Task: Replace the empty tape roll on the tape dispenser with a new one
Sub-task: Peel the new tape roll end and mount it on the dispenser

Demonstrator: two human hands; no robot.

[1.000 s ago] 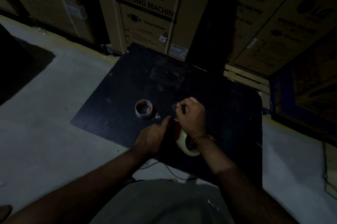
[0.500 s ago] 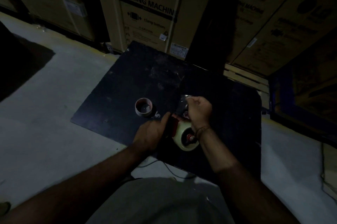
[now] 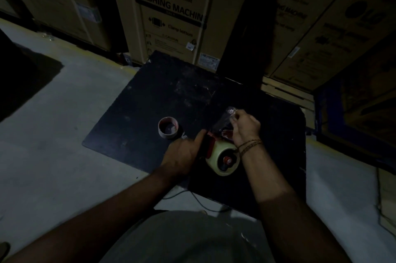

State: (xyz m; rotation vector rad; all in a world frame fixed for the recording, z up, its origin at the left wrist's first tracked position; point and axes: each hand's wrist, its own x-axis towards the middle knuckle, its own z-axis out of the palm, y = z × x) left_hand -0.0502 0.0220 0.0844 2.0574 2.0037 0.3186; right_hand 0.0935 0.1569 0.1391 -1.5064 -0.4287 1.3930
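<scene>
While the black counter [image 3: 150, 100] carries everything, the new tape roll [image 3: 222, 161] sits mounted on the red tape dispenser [image 3: 209, 145] near the counter's front edge, and every place below is given from that roll. Just to its left, the left hand [image 3: 182, 153] grips the dispenser's handle, fingers curled round it, thumb laid along the top. Just beyond it, the right hand [image 3: 244, 127] pinches the free end of clear tape [image 3: 222, 121] between fingertips and draws it away from the roll. Farther left and beyond lies the empty core [image 3: 168, 127], on its side, apart from both hands. By my judgement, the roll is light yet stiff on its cardboard ring, so it bears a firm squeeze at the rim; the free tape is thin, limp and sticky on one face, apt to fold on itself or cling to skin, so it is best pinched at the very tip and kept taut. The dispenser's front likely bears a toothed blade, hidden in the dark
</scene>
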